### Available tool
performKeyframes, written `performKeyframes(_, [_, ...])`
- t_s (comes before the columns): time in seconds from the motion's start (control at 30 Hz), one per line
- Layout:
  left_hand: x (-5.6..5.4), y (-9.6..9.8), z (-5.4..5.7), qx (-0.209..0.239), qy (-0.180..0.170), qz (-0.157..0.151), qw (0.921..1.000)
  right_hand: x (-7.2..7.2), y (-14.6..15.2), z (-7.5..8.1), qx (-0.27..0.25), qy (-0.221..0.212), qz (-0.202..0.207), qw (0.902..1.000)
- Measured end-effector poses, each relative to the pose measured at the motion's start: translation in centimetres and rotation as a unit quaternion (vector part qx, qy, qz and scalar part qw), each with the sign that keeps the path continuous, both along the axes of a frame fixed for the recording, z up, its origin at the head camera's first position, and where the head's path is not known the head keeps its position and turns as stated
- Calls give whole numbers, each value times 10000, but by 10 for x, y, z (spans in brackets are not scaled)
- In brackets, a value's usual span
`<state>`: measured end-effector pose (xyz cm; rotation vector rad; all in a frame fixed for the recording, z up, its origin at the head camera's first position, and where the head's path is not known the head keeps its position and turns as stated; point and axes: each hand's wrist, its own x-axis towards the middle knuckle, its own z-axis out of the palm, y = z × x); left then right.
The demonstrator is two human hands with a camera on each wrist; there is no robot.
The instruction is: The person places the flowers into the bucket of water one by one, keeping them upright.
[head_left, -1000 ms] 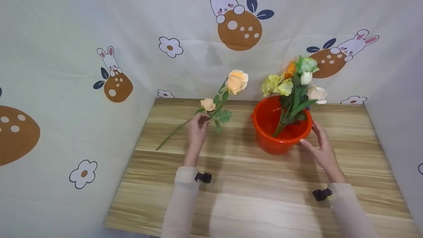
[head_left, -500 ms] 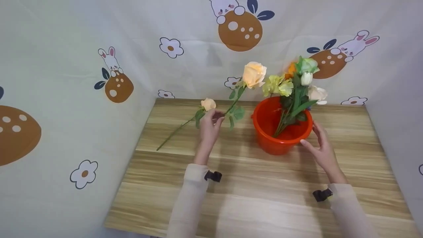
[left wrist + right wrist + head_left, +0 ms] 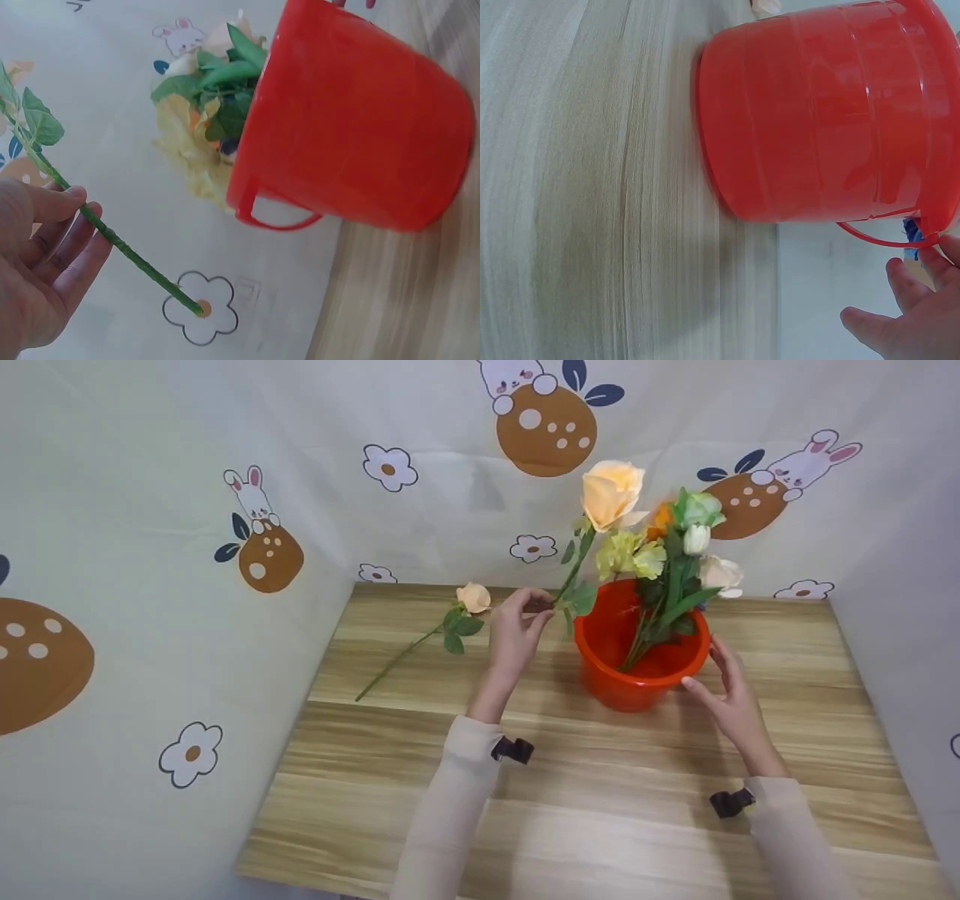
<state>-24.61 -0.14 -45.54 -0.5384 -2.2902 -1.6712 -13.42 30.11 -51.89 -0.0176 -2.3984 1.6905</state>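
My left hand [image 3: 516,634] pinches the green stem of a large peach rose [image 3: 612,496] between thumb and fingers. That rose is raised beside the red bucket [image 3: 626,694], its head above the bucket's left side. In the left wrist view the bare lower stem [image 3: 142,262] slants down, apart from the bucket. My right hand [image 3: 735,709] is at the bucket's right rim, fingers spread and fingertips touching its outside near the handle [image 3: 877,238]. Inside the bucket lean several flowers: a yellow bloom [image 3: 630,556], a green rose [image 3: 699,508], a white tulip [image 3: 696,539] and a cream flower [image 3: 718,574].
A smaller peach rose [image 3: 474,598] lies on the wooden table [image 3: 360,780], left of my left hand, its stem pointing to the front left. A printed curtain [image 3: 435,525] hangs close behind the table and along its sides.
My left hand has lifted the large peach rose and carried it right and up towards the bucket. The smaller rose stays lying on the table. My right hand has kept its place at the bucket.
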Motion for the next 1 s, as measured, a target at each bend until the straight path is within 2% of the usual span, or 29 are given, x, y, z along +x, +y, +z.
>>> performKeyframes(0.2, [3,18,7,27,-28,-75,10000,-9,11,-25,42,-11,-42,10000])
performKeyframes(0.3, [4,26,9,40,24,-104,9999,-11,15,-32,138,-18,-73,9999])
performKeyframes(0.57, [7,46,17,223,-91,-289,9993,-11,16,-32,155,-17,-73,9999])
performKeyframes(0.7, [8,55,20,175,3,-270,9995,-12,16,-32,111,-6,-56,9999])
performKeyframes(0.83, [7,63,17,130,130,-292,9994,-12,17,-31,98,-9,-67,9999])
performKeyframes(1.0, [6,73,5,127,178,-311,9993,-12,17,-32,105,-32,-74,9999])
